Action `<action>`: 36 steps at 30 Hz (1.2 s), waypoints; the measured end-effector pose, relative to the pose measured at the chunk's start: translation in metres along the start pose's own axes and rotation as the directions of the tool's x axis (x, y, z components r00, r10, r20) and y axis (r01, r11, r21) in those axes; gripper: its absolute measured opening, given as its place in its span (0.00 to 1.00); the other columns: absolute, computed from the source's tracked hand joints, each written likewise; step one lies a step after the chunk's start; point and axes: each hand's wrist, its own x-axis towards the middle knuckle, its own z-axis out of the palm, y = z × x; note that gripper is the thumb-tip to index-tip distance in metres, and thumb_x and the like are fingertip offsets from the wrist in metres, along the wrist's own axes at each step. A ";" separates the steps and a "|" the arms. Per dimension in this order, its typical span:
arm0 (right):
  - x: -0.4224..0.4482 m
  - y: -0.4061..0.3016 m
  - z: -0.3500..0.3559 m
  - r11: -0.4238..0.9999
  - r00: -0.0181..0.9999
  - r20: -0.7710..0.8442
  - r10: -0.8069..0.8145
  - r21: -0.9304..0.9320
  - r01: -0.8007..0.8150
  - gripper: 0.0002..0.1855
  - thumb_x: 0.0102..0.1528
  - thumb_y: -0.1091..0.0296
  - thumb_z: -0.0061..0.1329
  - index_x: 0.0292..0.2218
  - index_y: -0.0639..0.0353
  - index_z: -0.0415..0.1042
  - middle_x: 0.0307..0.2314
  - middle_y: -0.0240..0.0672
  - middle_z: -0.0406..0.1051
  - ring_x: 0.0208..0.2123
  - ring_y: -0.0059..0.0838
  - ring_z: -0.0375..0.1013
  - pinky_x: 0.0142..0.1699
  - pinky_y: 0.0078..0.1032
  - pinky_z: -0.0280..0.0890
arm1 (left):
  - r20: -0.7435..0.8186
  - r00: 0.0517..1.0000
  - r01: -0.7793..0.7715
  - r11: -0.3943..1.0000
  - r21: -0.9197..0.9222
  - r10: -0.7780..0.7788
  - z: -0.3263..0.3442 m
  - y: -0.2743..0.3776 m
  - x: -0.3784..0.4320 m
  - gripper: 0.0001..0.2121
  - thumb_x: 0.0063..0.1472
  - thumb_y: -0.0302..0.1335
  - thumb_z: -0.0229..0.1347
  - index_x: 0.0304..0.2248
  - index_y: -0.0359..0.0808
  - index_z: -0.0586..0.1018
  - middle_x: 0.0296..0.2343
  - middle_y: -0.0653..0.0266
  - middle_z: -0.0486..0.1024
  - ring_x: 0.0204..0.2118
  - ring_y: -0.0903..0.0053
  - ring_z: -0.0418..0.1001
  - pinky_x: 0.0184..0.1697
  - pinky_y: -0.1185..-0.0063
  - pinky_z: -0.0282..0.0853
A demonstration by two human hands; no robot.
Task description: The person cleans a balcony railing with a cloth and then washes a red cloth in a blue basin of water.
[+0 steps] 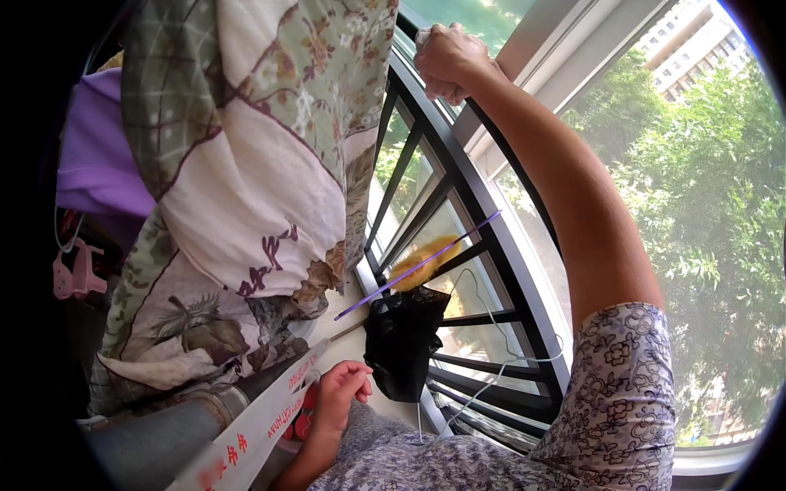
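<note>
My right hand [451, 58] is stretched out at the top, its fingers closed around a pale, crumpled cloth or similar soft item [447, 91] at the dark metal railing [454, 166]. My left hand [347, 383] is low in the middle, fingers curled, with nothing visible in it. Just right of it hangs a black mesh bag [405, 344]. A purple rod or hanger edge [417, 265] crosses above the bag, with a yellow fluffy thing [424, 264] behind it. A large patterned fabric [264, 172] hangs on the left.
A window [694, 233] runs behind the railing on the right. White wire hangers [491, 377] hang by the bars. At lower left are a grey pipe [166, 429] and a white ribbon [245, 429] with red writing. Purple cloth [101, 147] and a pink plastic clip [80, 270] are further left.
</note>
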 end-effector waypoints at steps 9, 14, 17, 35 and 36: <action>-0.009 0.025 0.006 0.970 0.996 -0.058 -0.068 0.229 0.079 0.44 0.36 0.43 0.50 0.54 0.51 0.59 0.50 0.40 0.59 0.48 0.40 0.65 0.49 0.31 0.64 | 0.102 0.995 0.005 0.999 -0.034 -0.001 0.018 0.002 -0.006 0.07 0.59 0.27 0.48 0.32 0.31 0.73 0.19 0.65 0.70 0.19 0.84 0.65 0.24 0.87 0.60; -0.107 0.046 -0.016 0.966 0.979 -0.035 -0.203 0.155 0.206 0.43 0.38 0.41 0.48 0.55 0.46 0.59 0.55 0.35 0.53 0.49 0.42 0.64 0.52 0.29 0.61 | 0.141 0.990 0.006 1.000 -0.023 -0.003 0.041 -0.004 -0.030 0.07 0.58 0.27 0.48 0.31 0.33 0.73 0.18 0.67 0.69 0.19 0.84 0.64 0.23 0.87 0.60; -0.184 0.074 -0.032 0.918 0.932 -0.119 -0.343 0.166 0.359 0.41 0.37 0.45 0.49 0.54 0.46 0.60 0.55 0.33 0.53 0.48 0.41 0.65 0.50 0.30 0.63 | 0.188 0.982 -0.003 0.999 0.039 -0.004 0.058 -0.014 -0.042 0.06 0.58 0.27 0.48 0.31 0.33 0.73 0.18 0.67 0.70 0.19 0.84 0.65 0.23 0.87 0.60; -0.588 0.144 -0.161 0.780 0.934 -0.270 0.235 0.625 -0.016 0.22 0.42 0.79 0.46 0.42 0.63 0.69 0.33 0.40 0.71 0.36 0.26 0.71 0.41 0.25 0.67 | 0.336 0.900 -0.396 0.840 0.371 0.277 0.126 -0.067 -0.077 0.08 0.57 0.24 0.51 0.36 0.31 0.73 0.30 0.64 0.72 0.33 0.82 0.70 0.37 0.85 0.65; -0.598 0.132 -0.169 0.849 0.919 -0.358 0.163 0.526 0.054 0.21 0.42 0.80 0.47 0.42 0.63 0.70 0.34 0.42 0.71 0.36 0.28 0.71 0.41 0.27 0.68 | 0.381 0.850 -0.518 0.705 0.484 0.363 0.130 -0.064 -0.068 0.10 0.56 0.24 0.52 0.38 0.31 0.72 0.34 0.63 0.71 0.36 0.81 0.69 0.39 0.84 0.65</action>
